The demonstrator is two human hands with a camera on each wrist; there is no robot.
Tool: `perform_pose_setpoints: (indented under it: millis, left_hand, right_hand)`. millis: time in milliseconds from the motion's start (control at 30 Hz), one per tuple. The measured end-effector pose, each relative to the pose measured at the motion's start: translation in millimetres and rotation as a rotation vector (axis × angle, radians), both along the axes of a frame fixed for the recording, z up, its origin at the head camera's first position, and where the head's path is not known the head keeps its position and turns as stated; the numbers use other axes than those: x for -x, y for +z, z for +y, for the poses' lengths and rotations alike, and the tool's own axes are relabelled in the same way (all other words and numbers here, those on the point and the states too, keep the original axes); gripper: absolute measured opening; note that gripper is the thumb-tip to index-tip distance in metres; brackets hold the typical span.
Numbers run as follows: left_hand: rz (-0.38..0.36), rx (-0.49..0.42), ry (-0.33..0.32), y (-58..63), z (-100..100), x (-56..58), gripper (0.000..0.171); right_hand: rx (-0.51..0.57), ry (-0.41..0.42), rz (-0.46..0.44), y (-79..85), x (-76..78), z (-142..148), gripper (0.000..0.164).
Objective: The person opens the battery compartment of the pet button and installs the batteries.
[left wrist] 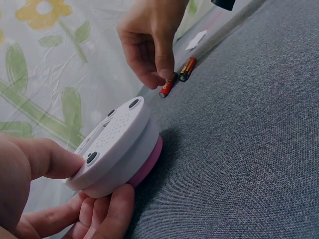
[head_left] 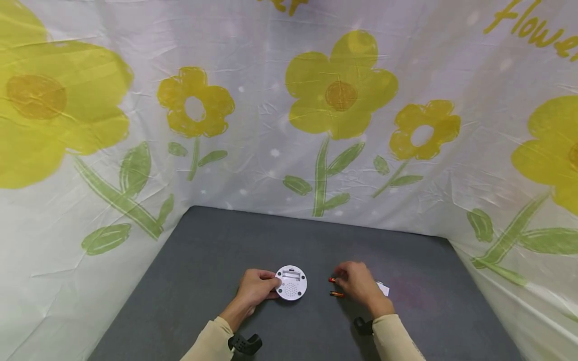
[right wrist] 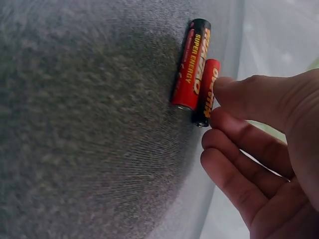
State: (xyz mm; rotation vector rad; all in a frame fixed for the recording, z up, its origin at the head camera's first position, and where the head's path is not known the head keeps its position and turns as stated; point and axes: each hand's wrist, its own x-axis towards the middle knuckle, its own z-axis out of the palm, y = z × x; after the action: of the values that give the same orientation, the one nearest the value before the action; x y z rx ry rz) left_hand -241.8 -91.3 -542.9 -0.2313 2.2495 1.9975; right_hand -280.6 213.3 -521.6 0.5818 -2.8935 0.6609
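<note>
My left hand [head_left: 256,287] grips the edge of a round white device [head_left: 291,288], thumb on top and fingers under it. The device lies upside down, its empty battery compartment facing up, with speaker holes and small dark feet around it. In the left wrist view a pink band [left wrist: 148,162] shows at its lower side. To the right, my right hand [head_left: 358,282] pinches a red and black battery [right wrist: 207,97] between thumb and index finger, low at the table. A second battery [right wrist: 191,67] lies right beside it on the cloth.
A small white piece [head_left: 383,288], partly hidden, lies behind my right hand. Dark grey cloth covers the table [head_left: 226,245]. White sheeting [head_left: 253,165] with yellow flowers rises along its back and sides.
</note>
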Motion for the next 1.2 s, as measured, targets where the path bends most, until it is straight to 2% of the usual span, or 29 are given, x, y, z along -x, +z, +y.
perform_pose_setpoints:
  millis: [233, 533, 800, 1200]
  left_hand:
    - [-0.011, -0.016, -0.007, -0.2, -1, 0.8, 0.031]
    - [-0.008, -0.036, -0.014, -1.2, -1, 1.9, 0.032]
    - [-0.005, -0.037, -0.009, -0.1, -1, 2.0, 0.031]
    - [0.004, -0.043, -0.01, -0.8, -3, 4.2, 0.031]
  right_hand:
    - [0.006, 0.037, 0.031, -7.4, -1.4, -1, 0.017]
    - [0.002, 0.002, 0.027, -12.3, -2.1, -3, 0.018]
    - [-0.009, 0.005, 0.018, -6.0, -2.6, -4, 0.016]
    - [-0.03, 0.078, 0.145, 17.9, 2.0, -18, 0.017]
